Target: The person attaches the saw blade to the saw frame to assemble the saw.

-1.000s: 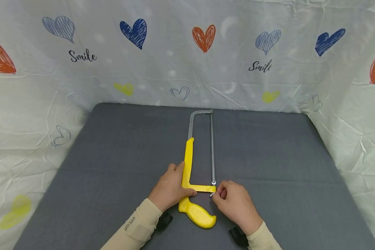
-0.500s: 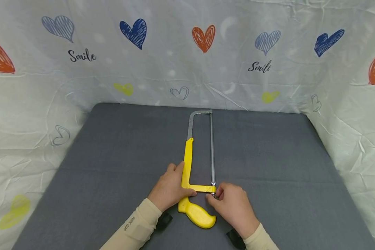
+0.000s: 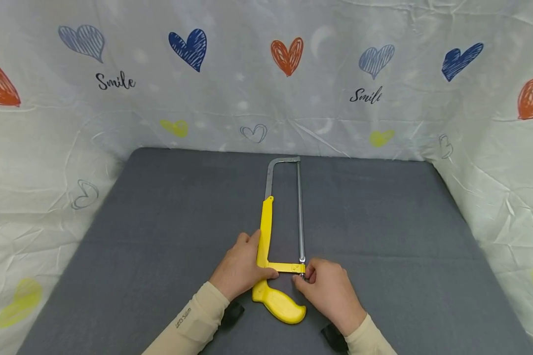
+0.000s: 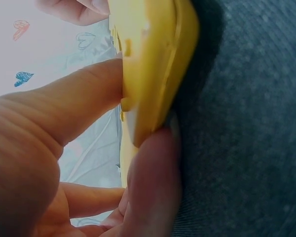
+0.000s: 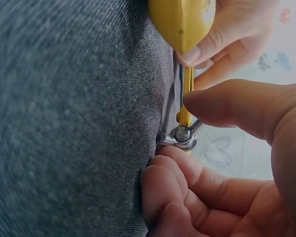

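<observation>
Left hand: the left hand grips the yellow frame, thumb on the near side of the crossbar corner, fingers along the outer edge.
Right hand: the right hand pinches narrowly at the wing nut, thumb above and forefinger against it.
Hacksaw: the hacksaw lies flat between the hands, pointing away from the person.
Crossbar: the yellow crossbar spans from the left thumb to the right fingertips.
Handle: the yellow handle sits between the wrists, nearer the person than both hands; in the right wrist view it covers part of the left hand.
Blade: the blade runs straight forward from the right fingertips.
Far end: the grey metal arm bends over to the blade, well ahead of both hands.
Wrists: cream sleeves, with a black object showing at each wrist's inner side.
Under the hands: a dark grey cloth.
Beyond: a pale curtain with printed hearts and "Smile" stands past the cloth's far edge and along both sides.
</observation>
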Demonstrator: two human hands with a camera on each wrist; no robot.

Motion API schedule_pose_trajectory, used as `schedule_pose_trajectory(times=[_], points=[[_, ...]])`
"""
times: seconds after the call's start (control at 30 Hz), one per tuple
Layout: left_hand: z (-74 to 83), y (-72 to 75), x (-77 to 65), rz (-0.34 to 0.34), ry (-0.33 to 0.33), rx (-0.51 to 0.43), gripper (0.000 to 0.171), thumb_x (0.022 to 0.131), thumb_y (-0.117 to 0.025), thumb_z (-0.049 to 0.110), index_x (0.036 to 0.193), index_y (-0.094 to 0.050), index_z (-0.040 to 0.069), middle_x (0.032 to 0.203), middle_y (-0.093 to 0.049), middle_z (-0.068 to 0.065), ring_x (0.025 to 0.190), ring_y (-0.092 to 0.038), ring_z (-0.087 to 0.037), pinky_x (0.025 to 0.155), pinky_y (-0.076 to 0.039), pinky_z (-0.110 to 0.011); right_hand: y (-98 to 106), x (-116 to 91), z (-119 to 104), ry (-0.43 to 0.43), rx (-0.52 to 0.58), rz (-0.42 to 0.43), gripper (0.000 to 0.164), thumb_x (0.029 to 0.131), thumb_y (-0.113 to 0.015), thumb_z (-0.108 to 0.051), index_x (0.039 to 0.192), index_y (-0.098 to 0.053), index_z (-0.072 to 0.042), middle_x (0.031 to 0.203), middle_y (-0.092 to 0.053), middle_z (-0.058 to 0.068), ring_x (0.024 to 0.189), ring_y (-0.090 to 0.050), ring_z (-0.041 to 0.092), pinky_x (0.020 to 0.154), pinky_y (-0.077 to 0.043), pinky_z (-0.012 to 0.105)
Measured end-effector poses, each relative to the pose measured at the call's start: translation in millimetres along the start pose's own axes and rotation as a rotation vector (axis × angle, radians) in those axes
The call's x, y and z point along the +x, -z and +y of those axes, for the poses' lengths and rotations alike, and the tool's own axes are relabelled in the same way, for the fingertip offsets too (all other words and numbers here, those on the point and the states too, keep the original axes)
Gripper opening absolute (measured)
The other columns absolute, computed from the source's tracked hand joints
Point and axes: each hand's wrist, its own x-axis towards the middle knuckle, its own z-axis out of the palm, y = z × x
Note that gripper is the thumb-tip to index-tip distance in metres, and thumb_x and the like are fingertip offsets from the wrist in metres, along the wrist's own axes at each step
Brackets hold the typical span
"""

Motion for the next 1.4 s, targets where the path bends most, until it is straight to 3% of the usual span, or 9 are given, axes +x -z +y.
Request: schedule_pose_trajectory(times=[0.7, 1.4], points=[[-0.1, -0.6, 1.5, -0.003, -0.020, 0.008, 0.113, 0.078, -0.098, 0.041, 0.166, -0.039, 0.002, 0.131, -0.056, -0.021, 0.079, -0.058, -0.020, 0.074, -0.057, -0.035, -0.1, 2.2, 9.3, 0.031, 0.017, 0.001, 0.025, 0.089, -0.084, -0.020, 0.075, -0.064, -0.020, 0.065, -0.056, -0.010, 0.053, -0.047, 0.006, 0.051, -0.040, 0.023], [-2.5, -2.3, 1.4, -0.003, -0.008, -0.010, 0.113, 0.078, -0.099, 0.041, 0.166, -0.040, 0.004, 0.127, -0.056, -0.019, 0.077, -0.058, -0.020, 0.072, -0.056, -0.034, 3.3, 4.4, 15.7, 0.071, 0.060, -0.068, 0.021, 0.092, -0.079, -0.018, 0.078, -0.064, -0.022, 0.066, -0.055, -0.010, 0.052, -0.046, 0.005, 0.051, -0.038, 0.023]])
